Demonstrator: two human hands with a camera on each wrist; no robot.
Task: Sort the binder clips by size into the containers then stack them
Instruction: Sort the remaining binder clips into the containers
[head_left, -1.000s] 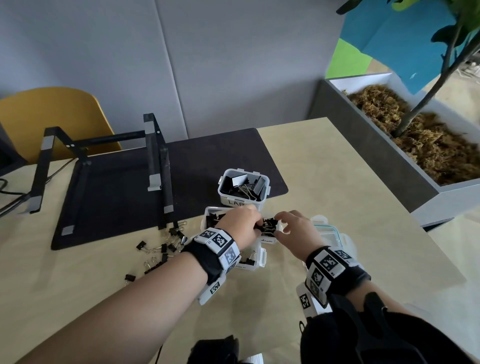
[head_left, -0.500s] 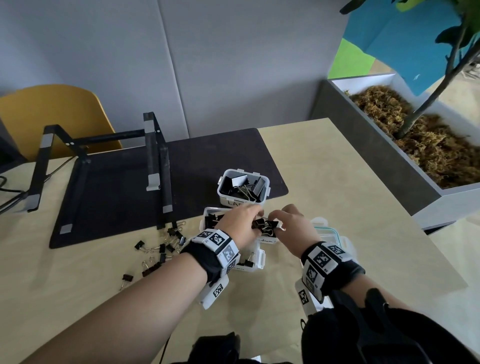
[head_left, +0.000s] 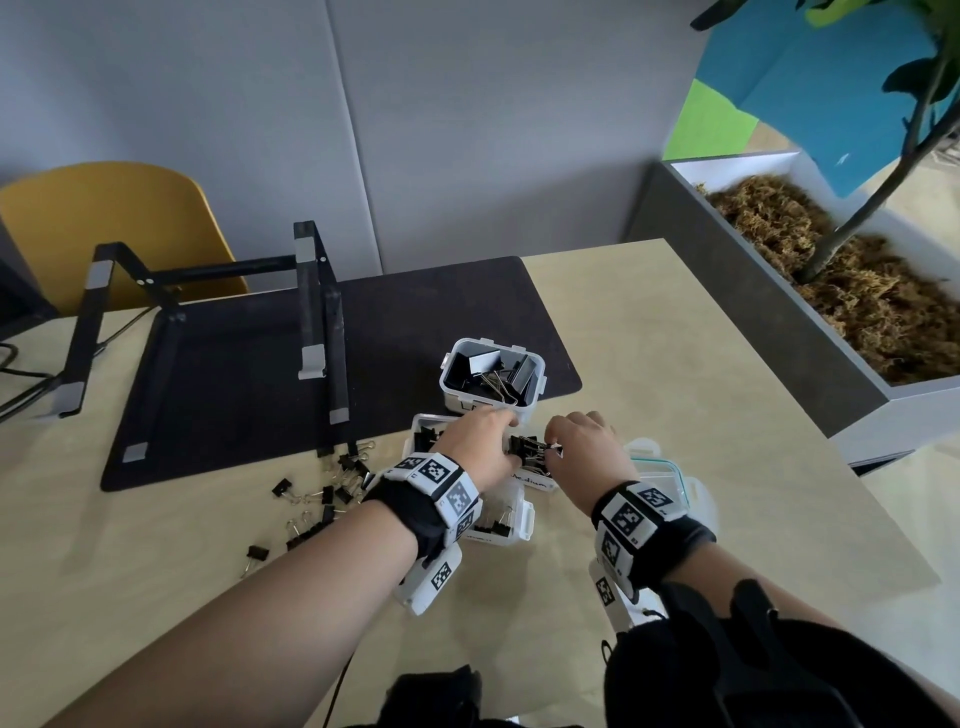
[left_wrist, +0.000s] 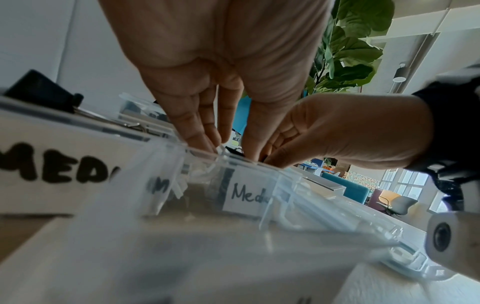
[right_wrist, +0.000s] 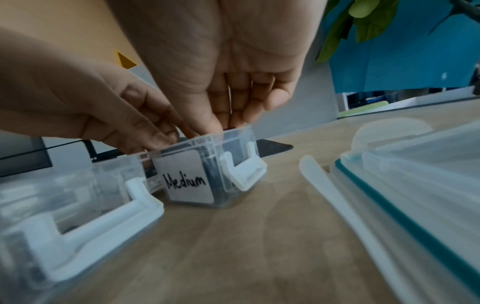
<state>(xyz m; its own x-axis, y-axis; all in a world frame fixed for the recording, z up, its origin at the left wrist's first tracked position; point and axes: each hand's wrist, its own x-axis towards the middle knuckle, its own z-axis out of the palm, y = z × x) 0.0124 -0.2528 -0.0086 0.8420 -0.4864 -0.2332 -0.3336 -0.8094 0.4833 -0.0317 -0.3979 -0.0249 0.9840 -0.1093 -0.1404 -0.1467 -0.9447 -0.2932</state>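
A clear container labelled "Medium" (head_left: 535, 480) (left_wrist: 249, 193) (right_wrist: 189, 181) stands open at mid-table with black binder clips (head_left: 527, 449) heaped at its top. My left hand (head_left: 483, 441) (left_wrist: 228, 144) reaches into it from the left, fingertips pinching the clips. My right hand (head_left: 582, 447) (right_wrist: 215, 123) meets it from the right, fingertips down on the same bunch. A taller container (head_left: 467, 402) behind holds large clips. A third container (head_left: 511, 519) (right_wrist: 78, 205) sits under my left wrist. Loose small clips (head_left: 332, 493) lie to the left.
A clear lid with a teal seal (head_left: 670, 467) (right_wrist: 415, 185) lies just right of my right hand. A black laptop stand (head_left: 311, 312) sits on a dark mat (head_left: 234, 389) at the back left. A grey planter (head_left: 779, 312) borders the table's right edge.
My right hand has edged left toward my left hand. The bunch of clips stays between both hands at the Medium container's top.
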